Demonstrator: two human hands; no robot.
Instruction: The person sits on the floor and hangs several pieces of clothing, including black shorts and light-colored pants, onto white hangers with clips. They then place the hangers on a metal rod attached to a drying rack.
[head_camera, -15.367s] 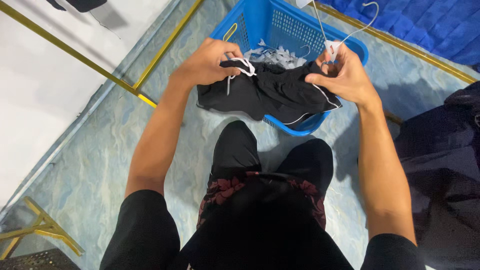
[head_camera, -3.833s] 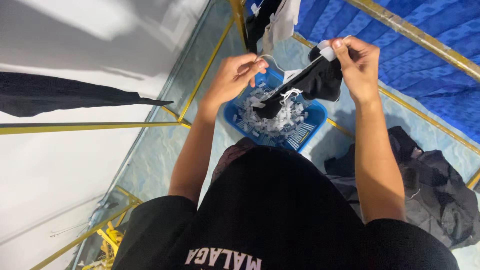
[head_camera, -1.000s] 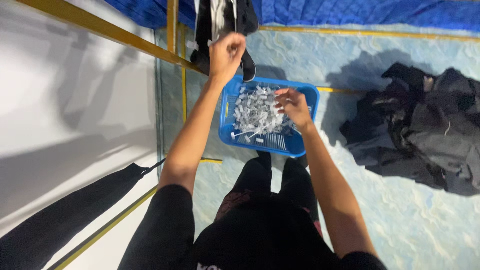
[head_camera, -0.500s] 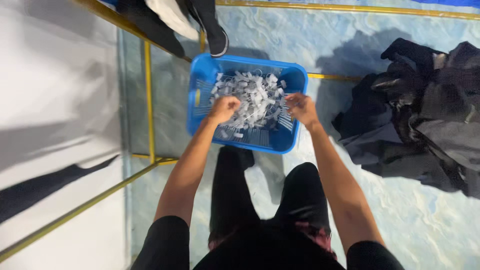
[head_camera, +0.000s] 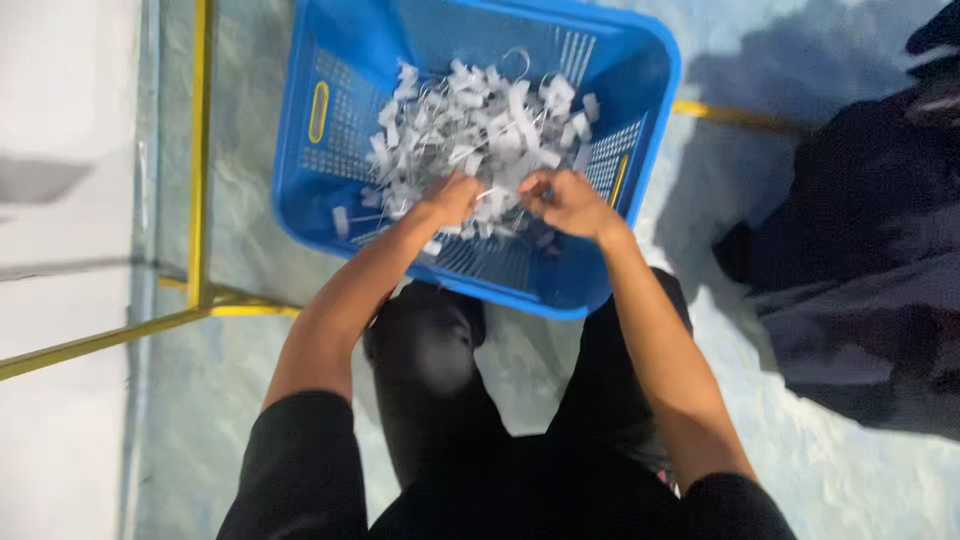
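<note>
The hangers (head_camera: 470, 135), small white clip-type pieces with thin wire hooks, lay in a tangled heap inside the blue basket (head_camera: 350, 215), filling its middle and far side. Judged by look, they were light, stiff and hard plastic, prone to snagging on one another, so one would best be taken by its bar or hook and drawn free of the rest. The left hand (head_camera: 450, 198) was in the near edge of the heap with fingers curled in, apparently closed on a hanger, though the blur left the grip uncertain. The right hand (head_camera: 565, 200) sat just beside it, fingers bent over the same spot; whether it pinched anything could not be told. The basket stood on the pale blue floor (head_camera: 560, 380), between a yellow rail (head_camera: 200, 150) and a pile of dark clothes (head_camera: 860, 270).
</note>
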